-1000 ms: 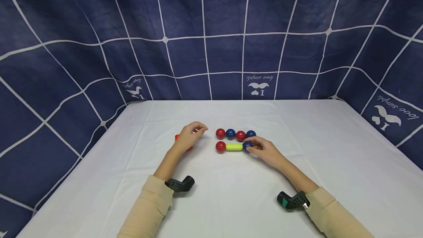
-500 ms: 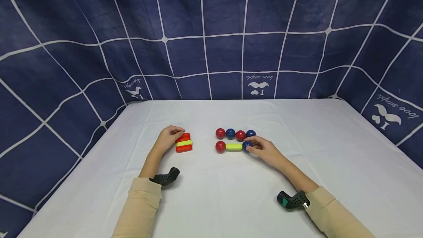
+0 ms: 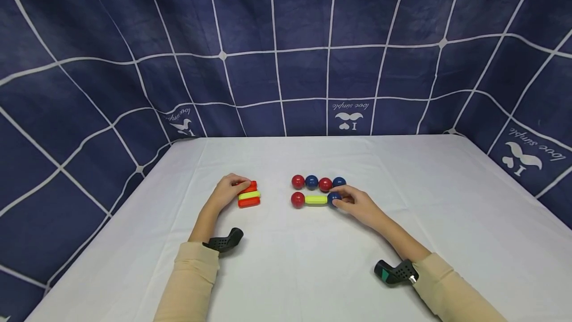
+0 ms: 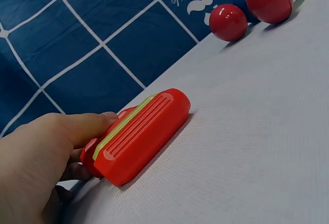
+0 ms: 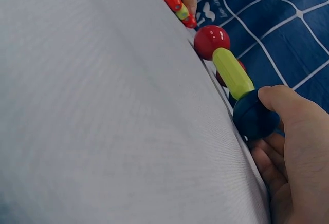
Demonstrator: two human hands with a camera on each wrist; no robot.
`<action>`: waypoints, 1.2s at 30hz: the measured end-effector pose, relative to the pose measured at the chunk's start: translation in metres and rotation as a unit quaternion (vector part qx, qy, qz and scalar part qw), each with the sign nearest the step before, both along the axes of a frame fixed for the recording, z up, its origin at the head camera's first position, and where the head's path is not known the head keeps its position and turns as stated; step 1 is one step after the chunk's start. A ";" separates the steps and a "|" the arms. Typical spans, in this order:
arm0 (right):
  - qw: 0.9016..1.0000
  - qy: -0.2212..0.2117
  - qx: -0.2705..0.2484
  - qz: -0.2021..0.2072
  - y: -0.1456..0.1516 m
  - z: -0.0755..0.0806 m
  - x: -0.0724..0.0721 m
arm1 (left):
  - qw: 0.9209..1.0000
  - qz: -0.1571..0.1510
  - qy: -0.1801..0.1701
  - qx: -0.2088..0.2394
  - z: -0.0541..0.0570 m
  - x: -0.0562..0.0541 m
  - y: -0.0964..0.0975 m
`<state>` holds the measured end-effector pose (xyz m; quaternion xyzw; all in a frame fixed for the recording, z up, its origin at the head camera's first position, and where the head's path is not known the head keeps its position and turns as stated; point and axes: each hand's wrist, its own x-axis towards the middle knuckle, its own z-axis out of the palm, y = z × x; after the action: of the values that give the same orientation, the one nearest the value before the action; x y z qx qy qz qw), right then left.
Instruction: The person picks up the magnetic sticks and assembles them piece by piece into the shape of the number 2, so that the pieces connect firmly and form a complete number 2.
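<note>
My left hand point(image 3: 227, 190) pinches the farthest of three short rods, a red rod point(image 3: 253, 184), with the thumb on top and fingers behind it. Next to it lie a yellow-green rod point(image 3: 249, 195) and a nearer red rod point(image 4: 146, 136), side by side on the cloth. With thumb and fingers, my right hand point(image 3: 361, 206) grips a blue ball point(image 5: 254, 115). That ball sits on one end of another yellow-green rod point(image 5: 233, 72), whose other end bears a red ball point(image 5: 212, 42); together they form a dumbbell shape low over the table.
Behind the dumbbell piece is a row of loose balls: a red ball point(image 3: 298, 182), a blue ball point(image 3: 311, 182), a second red one and a second blue one. White cloth covers the table point(image 3: 286, 262). A dark blue checked curtain point(image 3: 304, 73) hangs behind and at both sides.
My left hand has moved left from near the balls to the rods, uncovering them, and now holds the far red one. My right hand keeps its grip on the blue ball, unmoved.
</note>
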<state>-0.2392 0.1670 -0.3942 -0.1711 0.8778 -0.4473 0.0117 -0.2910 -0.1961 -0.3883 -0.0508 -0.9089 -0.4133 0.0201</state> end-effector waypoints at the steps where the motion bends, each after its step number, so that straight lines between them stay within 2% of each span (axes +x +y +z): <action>1: 1.000 0.000 0.001 0.000 0.000 0.000 0.000 | 1.000 0.003 -0.004 0.004 0.000 0.000 0.000; 5: 1.000 0.000 0.002 -0.002 0.000 0.000 0.000 | 0.999 0.014 -0.017 0.024 -0.002 0.000 0.000; 8: 1.000 -0.002 0.002 -0.005 -0.001 0.000 0.001 | 0.999 0.018 -0.011 0.029 -0.002 0.000 0.001; 14: 1.000 -0.004 0.002 -0.004 -0.001 0.000 0.001 | 0.999 0.037 0.020 -0.006 0.000 -0.002 0.004; 17: 1.000 -0.002 0.000 -0.002 -0.001 0.000 0.001 | 0.998 0.053 0.018 -0.019 0.002 -0.003 0.006; 21: 1.000 0.000 0.001 0.001 -0.001 0.001 0.000 | 0.998 0.060 0.019 -0.027 0.005 -0.003 0.010; 25: 1.000 -0.001 0.002 0.004 0.000 0.001 0.000 | 0.998 0.054 0.029 -0.016 0.012 -0.002 0.018; 30: 1.000 -0.001 0.001 0.004 0.000 0.002 0.000 | 0.998 0.037 0.044 0.007 0.029 0.004 0.039; 36: 1.000 -0.004 -0.002 0.004 -0.001 0.001 0.000 | 0.997 -0.020 0.072 0.004 0.051 0.017 0.072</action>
<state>-0.2396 0.1662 -0.3935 -0.1730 0.8761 -0.4497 0.0161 -0.2740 -0.1246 -0.3376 -0.0984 -0.9022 -0.4127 0.0771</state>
